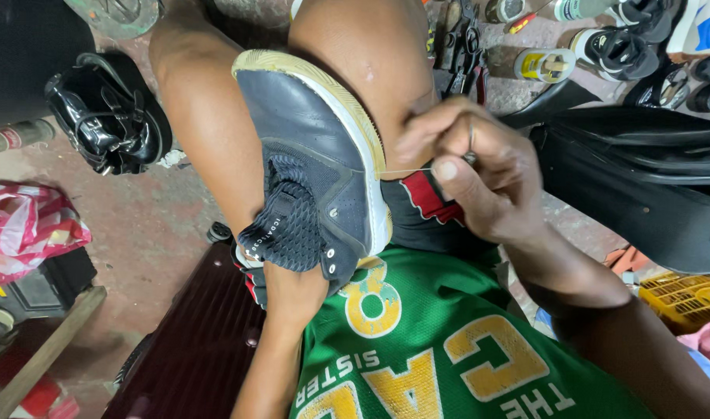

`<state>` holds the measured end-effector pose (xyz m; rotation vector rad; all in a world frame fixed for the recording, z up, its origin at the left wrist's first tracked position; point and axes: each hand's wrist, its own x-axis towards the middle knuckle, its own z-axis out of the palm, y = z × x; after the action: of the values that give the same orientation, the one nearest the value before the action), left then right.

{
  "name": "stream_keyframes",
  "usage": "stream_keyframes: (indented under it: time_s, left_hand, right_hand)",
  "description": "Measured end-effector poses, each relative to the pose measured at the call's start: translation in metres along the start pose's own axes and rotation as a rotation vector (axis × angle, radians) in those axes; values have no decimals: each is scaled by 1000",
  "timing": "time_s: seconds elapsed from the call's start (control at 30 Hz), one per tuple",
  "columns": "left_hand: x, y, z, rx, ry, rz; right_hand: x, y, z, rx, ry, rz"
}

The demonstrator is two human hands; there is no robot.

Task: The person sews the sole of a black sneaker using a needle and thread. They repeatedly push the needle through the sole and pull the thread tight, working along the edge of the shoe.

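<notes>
**Dark sneaker held between the knees, thread drawn tight from its sole**

A dark navy leather sneaker with a white rubber sole and a black knitted tongue [312,155] lies clamped between the person's bare knees, toe pointing away and sole edge turned toward the right hand. The left hand [293,291] is at the sneaker's collar from below, its fingers hidden inside or behind the opening, so how they close cannot be told. The right hand [479,167] sits just beside the white sole edge, fingers pressed together and pinching a thin metal needle or awl [471,143]. A pale thread [405,171] runs taut from the sole seam to those fingers.

A green jersey with yellow lettering [432,349] fills the lower frame. On the reddish floor lie a glossy black handbag [107,112] at the left, a pink-and-white plastic bag [21,229] at the left edge, a black suitcase [642,186] at the right, and a yellow plastic crate [685,299] beyond it. Black-and-white shoes [619,46] and a small yellow-labelled tin [545,64] stand near the top right.
</notes>
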<state>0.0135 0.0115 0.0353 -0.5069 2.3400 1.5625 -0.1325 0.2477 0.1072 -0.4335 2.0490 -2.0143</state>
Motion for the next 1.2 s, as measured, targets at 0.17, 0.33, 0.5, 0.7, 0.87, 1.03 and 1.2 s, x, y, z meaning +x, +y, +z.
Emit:
stream_keyframes:
  time_s: [0.17,0.33,0.5,0.7,0.87,1.03,1.2]
  left_hand:
    - [12,-6,1,225,-88,248]
    - [12,-24,6,326,-11,321]
    - [5,-34,7,384,-28,313]
    - [14,-24,4,222,-25,275]
    - [17,-26,4,246,-46,271]
    - [1,-53,7,64,-127,173]
    - [-17,-90,-3,-956,-307,-94]
  right_hand:
    - [14,19,42,-48,-27,-29]
    - [27,41,57,-389,17,-220]
    - [31,43,68,-422,101,-174]
    - [46,31,71,-484,181,-150]
    - [48,32,69,-206,228,-137]
    - [33,32,53,276,97,110]
    - [25,31,-3,-64,289,140]
